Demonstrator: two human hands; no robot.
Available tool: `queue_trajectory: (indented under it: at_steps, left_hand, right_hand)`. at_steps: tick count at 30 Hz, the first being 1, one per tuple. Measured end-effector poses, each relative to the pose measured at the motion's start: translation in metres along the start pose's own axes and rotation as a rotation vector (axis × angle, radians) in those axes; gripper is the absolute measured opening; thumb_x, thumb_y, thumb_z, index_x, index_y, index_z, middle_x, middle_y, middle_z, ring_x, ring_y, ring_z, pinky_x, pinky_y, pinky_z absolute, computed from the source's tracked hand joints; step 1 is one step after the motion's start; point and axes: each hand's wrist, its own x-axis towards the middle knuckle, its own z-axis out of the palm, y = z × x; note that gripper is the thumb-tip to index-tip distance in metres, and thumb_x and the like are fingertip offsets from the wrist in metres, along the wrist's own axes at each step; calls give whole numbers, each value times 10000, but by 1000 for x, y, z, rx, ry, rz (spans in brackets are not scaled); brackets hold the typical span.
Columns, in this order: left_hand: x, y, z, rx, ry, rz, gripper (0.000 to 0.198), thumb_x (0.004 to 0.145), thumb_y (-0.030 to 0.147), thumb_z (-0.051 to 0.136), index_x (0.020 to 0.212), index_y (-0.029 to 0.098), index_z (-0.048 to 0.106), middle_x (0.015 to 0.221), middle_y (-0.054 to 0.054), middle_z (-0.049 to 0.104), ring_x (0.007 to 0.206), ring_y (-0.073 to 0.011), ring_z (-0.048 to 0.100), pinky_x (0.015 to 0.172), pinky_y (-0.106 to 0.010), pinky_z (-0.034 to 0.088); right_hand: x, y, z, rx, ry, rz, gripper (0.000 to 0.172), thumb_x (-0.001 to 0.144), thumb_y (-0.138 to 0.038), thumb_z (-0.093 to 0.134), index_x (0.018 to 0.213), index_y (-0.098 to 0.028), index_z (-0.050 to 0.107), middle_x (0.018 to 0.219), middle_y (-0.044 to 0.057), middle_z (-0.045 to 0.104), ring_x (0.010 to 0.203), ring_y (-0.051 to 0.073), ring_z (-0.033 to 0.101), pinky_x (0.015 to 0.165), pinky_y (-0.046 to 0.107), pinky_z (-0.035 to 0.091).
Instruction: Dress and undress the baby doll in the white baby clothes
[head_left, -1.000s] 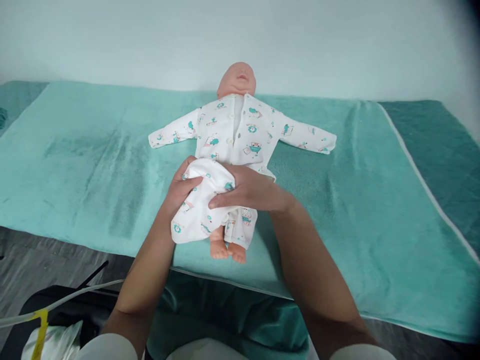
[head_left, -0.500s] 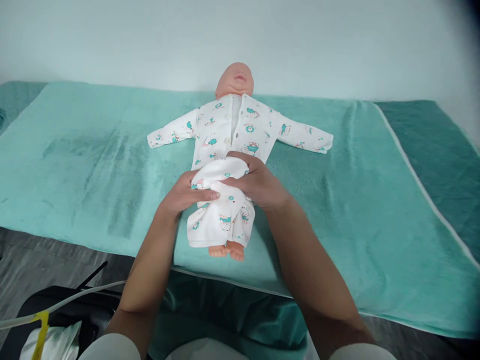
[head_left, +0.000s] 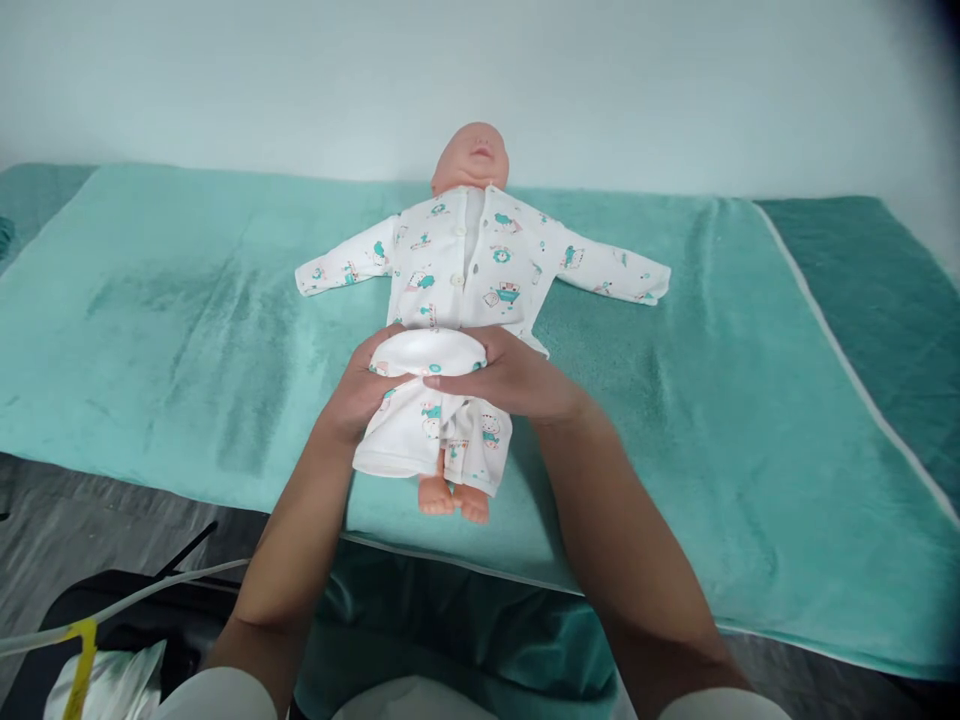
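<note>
A baby doll [head_left: 471,160] lies on its back on the green cloth, head toward the wall, arms spread. It wears a white printed jacket [head_left: 506,255], its front edges parted at the neck. Over the doll's lower body are white printed trousers [head_left: 400,445], with the bare feet [head_left: 453,500] showing below. My left hand [head_left: 366,385] grips the left side of the trousers' waistband, and my right hand [head_left: 517,375] grips the right side. Both thumbs meet near the middle, on the front of the waistband. The fingers behind the fabric are hidden.
The green cloth [head_left: 720,430] covers the table, with a darker piece [head_left: 870,290] at the right, against a pale wall. At the lower left are a black chair [head_left: 97,600], a pale tube with a yellow tie [head_left: 84,660] and a crumpled plastic bag.
My hands have spread the bunched waistband into an even oval. The left trouser leg has swung left and up, baring more of the lower leg; the jacket's lower right hem now shows.
</note>
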Motion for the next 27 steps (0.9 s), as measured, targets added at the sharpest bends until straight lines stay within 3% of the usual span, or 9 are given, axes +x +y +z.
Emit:
queue_trajectory:
  at_steps: [3, 6, 8, 12, 18, 21, 23, 25, 27]
  left_hand:
    - [3, -5, -4, -14, -77, -13, 519, 537, 500, 1000, 875, 191, 757, 837, -18, 725, 750, -185, 660, 688, -293, 530]
    - [7, -10, -11, -8, -253, -25, 475, 513, 473, 1013, 803, 181, 775, 773, -15, 719, 682, -172, 649, 651, -295, 527]
    - [8, -12, -13, 3, -286, -36, 432, 530, 423, 1014, 806, 182, 784, 763, -18, 726, 678, -183, 669, 664, -311, 551]
    - [6, -12, -6, -113, -138, -23, 487, 575, 515, 979, 892, 200, 785, 805, -49, 763, 773, -263, 748, 745, -387, 613]
    - [-14, -3, 8, -219, 59, -16, 485, 535, 469, 987, 864, 189, 765, 744, -28, 731, 769, -256, 740, 723, -366, 604]
    - [-39, 5, 14, -159, 141, 30, 487, 514, 397, 1001, 886, 204, 754, 766, 8, 701, 706, -173, 661, 655, -282, 549]
    - [-62, 13, 23, -42, 142, 41, 387, 563, 318, 989, 810, 203, 714, 723, 36, 632, 648, -114, 564, 599, -225, 476]
    - [-88, 19, 37, 61, 123, -19, 354, 596, 236, 975, 738, 197, 653, 656, 58, 548, 597, -83, 479, 553, -197, 411]
    - [-113, 23, 54, 17, 186, -133, 319, 684, 289, 940, 781, 204, 648, 655, 55, 546, 585, -85, 466, 534, -192, 397]
  right_hand:
    - [2, 8, 1, 161, 84, -45, 320, 751, -433, 874, 928, -192, 762, 867, 6, 720, 821, 182, 653, 730, 302, 522]
    - [5, 11, 1, 226, 128, -56, 336, 705, -436, 907, 838, -203, 707, 794, -15, 656, 742, 152, 593, 695, 291, 509]
    - [5, 11, 1, 227, 133, -47, 357, 712, -460, 903, 811, -209, 668, 764, -22, 614, 717, 145, 559, 674, 288, 496]
    - [4, 6, 2, 116, 130, -52, 365, 757, -483, 877, 856, -206, 662, 792, -16, 609, 743, 147, 546, 665, 275, 465]
    - [-1, -11, -3, -146, -130, 13, 406, 825, -454, 804, 1107, -180, 705, 1027, 26, 726, 924, 204, 641, 787, 297, 487]
    - [-2, -16, -6, -305, -113, 25, 307, 817, -417, 780, 982, -173, 695, 932, 17, 721, 842, 181, 623, 720, 273, 452]
    - [-1, -17, -10, -356, -180, -6, 208, 828, -352, 735, 923, -174, 685, 870, 2, 710, 783, 155, 606, 680, 254, 424]
    - [0, -17, -14, -395, -295, -37, 117, 837, -273, 674, 899, -178, 697, 848, -8, 717, 759, 137, 610, 670, 244, 412]
    - [0, -18, -16, -460, -392, -34, 93, 841, -228, 636, 863, -180, 713, 803, -17, 718, 720, 123, 609, 655, 242, 399]
